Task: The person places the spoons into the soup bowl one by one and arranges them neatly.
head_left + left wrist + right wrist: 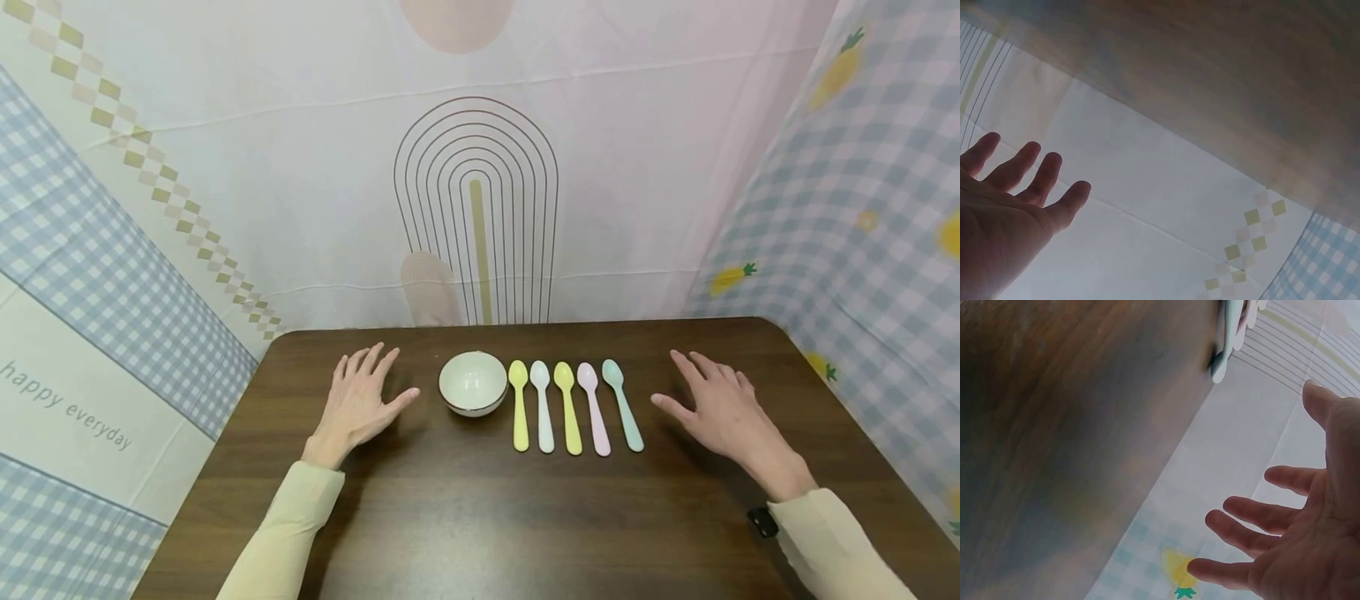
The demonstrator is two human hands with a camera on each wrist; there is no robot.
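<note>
In the head view a white bowl (pixel 473 383) with a dark rim stands near the back of the table. To its right several plastic spoons lie in a row, bowls to the back: a yellow spoon (pixel 520 406), a white spoon (pixel 543 407), another yellow spoon (pixel 568 408), a pink spoon (pixel 595 408) and a light blue spoon (pixel 624 406). My left hand (pixel 358 404) is left of the bowl, fingers spread, holding nothing. Right of the light blue spoon, my right hand (pixel 722 410) is likewise spread, with its palm bare in the right wrist view.
The dark wooden table (pixel 480 525) ends at a white cloth backdrop (pixel 315 208) with arch lines. Blue checked cloth (pixel 862 208) hangs along the right side, and a similar checked cloth (pixel 112 242) on the left. A black wrist strap (pixel 762 522) shows at the right cuff.
</note>
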